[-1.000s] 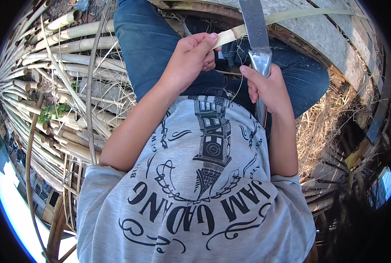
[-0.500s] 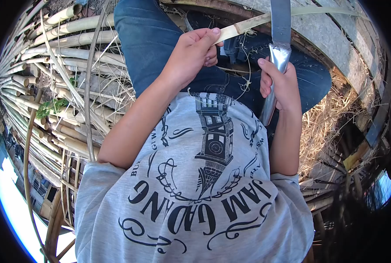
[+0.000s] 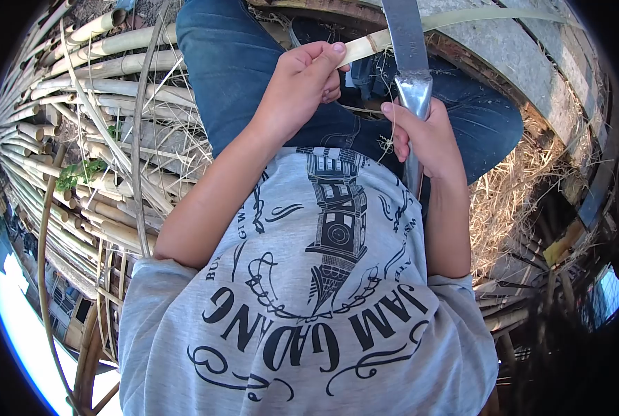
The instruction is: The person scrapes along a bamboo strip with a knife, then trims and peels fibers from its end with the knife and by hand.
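My left hand point(image 3: 308, 80) pinches the end of a pale, flat bamboo strip point(image 3: 359, 50) between thumb and fingers. From there the strip runs right, crosses at the blade and stretches away to the upper right. My right hand point(image 3: 427, 135) is wrapped round the shiny metal handle of a large knife point(image 3: 408, 38). Its broad blade points up and away, tilted slightly left, and overlaps the strip a short way from my left fingers. Whether the edge bites into the strip cannot be made out. Thin shavings hang below the blade.
Many cut bamboo poles point(image 3: 108, 66) lie stacked on the left, with a thin bent stick point(image 3: 139, 132) across them. My legs in jeans point(image 3: 222, 59) are folded in front. Loose shavings point(image 3: 507, 184) heap at the right, beside grey boards point(image 3: 514, 66).
The knife in my right hand has slid left along the strip, closer to my left hand, and its blade now leans left. My left hand has shifted only slightly.
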A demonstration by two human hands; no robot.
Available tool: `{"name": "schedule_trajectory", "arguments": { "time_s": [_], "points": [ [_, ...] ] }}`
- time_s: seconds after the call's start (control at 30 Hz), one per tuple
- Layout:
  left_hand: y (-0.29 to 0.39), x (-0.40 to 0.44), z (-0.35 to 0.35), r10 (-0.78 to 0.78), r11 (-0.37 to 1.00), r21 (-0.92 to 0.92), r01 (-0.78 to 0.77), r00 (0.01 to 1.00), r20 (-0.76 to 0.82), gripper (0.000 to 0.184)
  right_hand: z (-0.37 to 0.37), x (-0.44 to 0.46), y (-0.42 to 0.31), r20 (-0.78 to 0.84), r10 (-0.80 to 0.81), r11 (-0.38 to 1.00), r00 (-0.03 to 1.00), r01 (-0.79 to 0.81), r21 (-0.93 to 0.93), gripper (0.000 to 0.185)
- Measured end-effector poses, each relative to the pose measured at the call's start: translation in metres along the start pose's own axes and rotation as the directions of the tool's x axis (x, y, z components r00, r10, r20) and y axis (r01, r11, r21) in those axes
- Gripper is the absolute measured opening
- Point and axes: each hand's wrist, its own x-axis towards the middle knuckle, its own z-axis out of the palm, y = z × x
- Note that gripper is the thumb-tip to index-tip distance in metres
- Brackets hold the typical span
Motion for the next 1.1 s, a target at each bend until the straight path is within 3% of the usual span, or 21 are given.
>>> {"name": "schedule_trajectory", "arguments": {
  "time_s": [0.07,0.17,0.3,0.37,0.5,0.6,0.7,0.77,0.9,0.97,1.1],
  "points": [
    [0.001,0.001,-0.003,0.003,1.000,0.011,-0.002,1.000,-0.018,0.034,0.006,-0.001,0.000,0.033,0.048,0.995,0.998,-0.045,-0.084,0.024],
    [0.001,0.001,0.000,0.010,0.999,0.033,-0.011,1.000,0.011,0.034,0.001,0.002,0.001,0.031,0.008,1.000,0.999,-0.008,-0.009,0.023],
    [-0.001,0.002,-0.001,-0.024,0.999,-0.024,0.025,0.999,0.023,0.033,0.002,0.002,-0.001,0.035,0.026,0.996,0.999,-0.023,-0.082,0.022],
    [-0.001,0.001,0.002,-0.013,1.000,-0.002,0.013,1.000,0.016,0.034,-0.004,0.003,0.003,0.039,0.033,0.999,0.999,-0.034,0.011,0.022],
    [-0.002,0.002,-0.002,-0.051,0.998,-0.022,0.052,0.999,0.005,0.034,-0.001,0.003,0.003,0.069,0.055,0.998,0.996,-0.053,-0.023,0.022],
    [-0.002,0.000,-0.001,-0.032,0.999,-0.003,0.032,0.999,0.013,0.034,-0.001,0.002,0.004,0.028,0.035,0.997,0.999,-0.037,0.074,0.022],
    [-0.001,0.003,-0.003,-0.062,0.998,-0.026,0.063,0.998,0.016,0.033,-0.002,0.003,0.001,0.033,0.069,0.996,0.997,-0.067,-0.066,0.020],
    [-0.002,0.002,-0.001,-0.045,0.998,-0.037,0.045,0.999,0.011,0.033,-0.008,0.005,0.000,0.024,0.043,0.994,0.999,-0.045,0.101,0.020],
    [0.000,0.002,-0.001,-0.082,0.994,-0.070,0.080,0.996,-0.029,0.033,-0.002,0.005,0.007,0.070,0.073,0.997,0.995,-0.074,0.010,0.020],
    [-0.002,0.002,-0.001,-0.058,0.998,-0.036,0.059,0.998,0.038,0.033,-0.003,0.004,0.004,0.039,0.050,0.991,0.998,-0.055,0.126,0.020],
    [-0.002,0.006,0.002,-0.063,0.998,-0.014,0.063,0.998,-0.014,0.034,-0.005,0.004,0.003,0.073,0.071,0.997,0.995,-0.073,0.026,0.019]
  ]
}}
